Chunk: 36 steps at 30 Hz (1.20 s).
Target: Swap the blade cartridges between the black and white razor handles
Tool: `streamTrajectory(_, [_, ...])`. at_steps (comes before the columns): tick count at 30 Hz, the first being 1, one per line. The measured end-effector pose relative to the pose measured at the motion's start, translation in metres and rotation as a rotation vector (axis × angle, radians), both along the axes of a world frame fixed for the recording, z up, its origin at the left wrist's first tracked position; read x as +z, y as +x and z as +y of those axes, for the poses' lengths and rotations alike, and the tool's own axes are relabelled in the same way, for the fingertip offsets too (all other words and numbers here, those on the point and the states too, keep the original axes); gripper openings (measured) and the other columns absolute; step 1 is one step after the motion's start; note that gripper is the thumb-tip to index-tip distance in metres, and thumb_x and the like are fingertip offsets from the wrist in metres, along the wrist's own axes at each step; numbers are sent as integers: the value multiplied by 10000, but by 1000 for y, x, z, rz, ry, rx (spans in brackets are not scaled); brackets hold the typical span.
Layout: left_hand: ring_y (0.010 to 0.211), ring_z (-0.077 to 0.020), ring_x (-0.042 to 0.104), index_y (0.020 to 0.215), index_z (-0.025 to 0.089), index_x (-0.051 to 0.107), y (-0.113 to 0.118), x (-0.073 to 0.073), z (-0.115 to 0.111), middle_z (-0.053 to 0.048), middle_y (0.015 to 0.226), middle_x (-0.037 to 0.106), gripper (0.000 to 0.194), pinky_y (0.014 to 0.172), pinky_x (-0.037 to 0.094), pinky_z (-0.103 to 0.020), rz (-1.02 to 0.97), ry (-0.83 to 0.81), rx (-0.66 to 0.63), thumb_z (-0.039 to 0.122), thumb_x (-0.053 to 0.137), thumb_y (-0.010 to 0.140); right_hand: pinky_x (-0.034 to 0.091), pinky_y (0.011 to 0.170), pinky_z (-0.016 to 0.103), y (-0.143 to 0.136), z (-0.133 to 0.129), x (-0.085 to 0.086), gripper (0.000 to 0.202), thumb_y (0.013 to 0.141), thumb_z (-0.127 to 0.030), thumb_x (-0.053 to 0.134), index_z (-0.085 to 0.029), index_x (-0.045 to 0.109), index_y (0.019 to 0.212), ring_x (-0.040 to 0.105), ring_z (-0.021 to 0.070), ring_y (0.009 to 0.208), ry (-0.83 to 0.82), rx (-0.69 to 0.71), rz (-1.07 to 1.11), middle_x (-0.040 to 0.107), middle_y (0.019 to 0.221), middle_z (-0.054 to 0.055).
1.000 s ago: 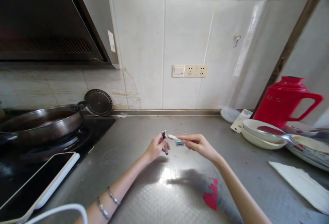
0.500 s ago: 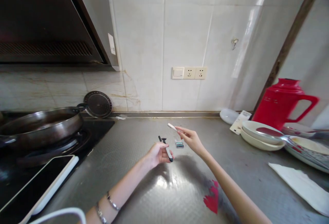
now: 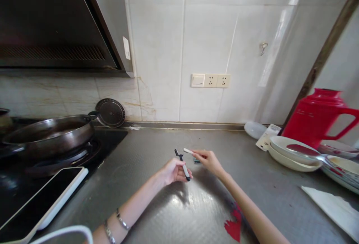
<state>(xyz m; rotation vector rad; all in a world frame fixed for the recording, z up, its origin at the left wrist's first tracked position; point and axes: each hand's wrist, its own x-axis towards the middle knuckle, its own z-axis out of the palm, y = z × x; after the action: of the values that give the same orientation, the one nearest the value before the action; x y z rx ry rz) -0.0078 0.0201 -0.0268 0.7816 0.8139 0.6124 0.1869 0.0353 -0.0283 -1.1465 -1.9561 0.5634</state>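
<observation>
My left hand point(image 3: 174, 172) is closed around the grey-and-black handle of a razor point(image 3: 185, 170), its forked black top end pointing up and away. A short black bar point(image 3: 176, 152) stands out at that top end; whether it is joined on, I cannot tell. Between the fingertips of my right hand point(image 3: 206, 159) is a small white stick-like piece point(image 3: 187, 150), its free end close beside the razor's top, with a slight gap. Behind my right fingers, a small clear pack with teal strips point(image 3: 196, 160) lies on the metal counter point(image 3: 151, 150), partly hidden.
At left, a steel pan point(image 3: 56, 133) sits on the stove, with a phone point(image 3: 42, 203) in front. Stacked plates point(image 3: 291, 158), a red thermos jug point(image 3: 316, 117) and a white paper sheet point(image 3: 333, 210) are at right. A red patch point(image 3: 233, 229) marks the counter nearby.
My right hand has lowered slightly, bringing the white piece down beside the razor's top and partly covering the clear pack. My left hand keeps its hold on the razor. The view has shifted slightly left.
</observation>
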Motion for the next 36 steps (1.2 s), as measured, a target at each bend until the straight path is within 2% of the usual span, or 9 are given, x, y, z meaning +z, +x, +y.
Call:
streamTrajectory(7, [636, -228, 666, 743, 91, 511, -3, -1, -2, -155, 704, 662, 192, 546, 493, -304, 4, 55, -146, 230, 427, 846, 400, 685, 271, -6, -6, 2, 392, 880, -462, 421, -227, 685, 1051, 597, 176, 727, 130, 46, -211, 706, 871, 73])
streamTrajectory(12, [666, -257, 676, 770, 129, 443, -4, 2, -6, -109, 678, 653, 93, 563, 496, -335, 29, 68, -175, 202, 451, 828, 340, 710, 298, -5, -6, 4, 385, 894, -480, 390, -280, 664, 1076, 576, 178, 737, 223, -97, -373, 658, 730, 48])
streamTrajectory(16, [658, -246, 678, 781, 139, 423, -3, 5, -8, -89, 670, 652, 79, 567, 497, -331, 47, 89, -200, 199, 443, 830, 317, 742, 303, -6, -7, 6, 367, 892, -486, 396, -298, 678, 1033, 574, 157, 719, 195, -47, -346, 659, 725, 25])
streamTrajectory(20, [644, -251, 678, 776, 146, 410, -3, 6, -9, -83, 663, 647, 86, 552, 498, -331, 58, 101, -213, 201, 461, 817, 309, 752, 315, -3, -6, 6, 402, 888, -503, 386, -276, 681, 1038, 578, 168, 723, 185, -96, -344, 669, 709, 35])
streamTrajectory(24, [644, -254, 677, 769, 142, 410, -3, 4, -8, -103, 674, 647, 120, 560, 501, -338, 49, 118, -230, 223, 489, 809, 322, 741, 294, 1, -5, 7, 384, 887, -487, 402, -270, 689, 1020, 588, 153, 703, 148, -26, -318, 690, 735, 28])
streamTrajectory(28, [644, -258, 678, 789, 150, 397, -3, 5, -8, -88, 667, 644, 122, 560, 503, -347, 42, 126, -238, 213, 501, 802, 324, 743, 297, 3, -3, 8, 401, 883, -499, 396, -260, 701, 987, 594, 175, 738, 162, -77, -322, 699, 743, 38])
streamTrajectory(31, [645, -255, 679, 791, 153, 393, -3, 6, -9, -80, 666, 642, 102, 555, 502, -340, 48, 136, -233, 196, 485, 803, 333, 746, 291, 3, -3, 8, 404, 882, -497, 401, -249, 701, 990, 600, 167, 726, 134, -9, -293, 705, 771, 42])
streamTrajectory(36, [650, -257, 679, 791, 159, 377, -3, 7, -10, -90, 678, 646, 131, 567, 499, -349, 45, 150, -255, 214, 496, 803, 353, 736, 292, 3, -3, 6, 414, 871, -506, 414, -239, 703, 999, 593, 173, 710, 148, -63, -276, 700, 726, 47])
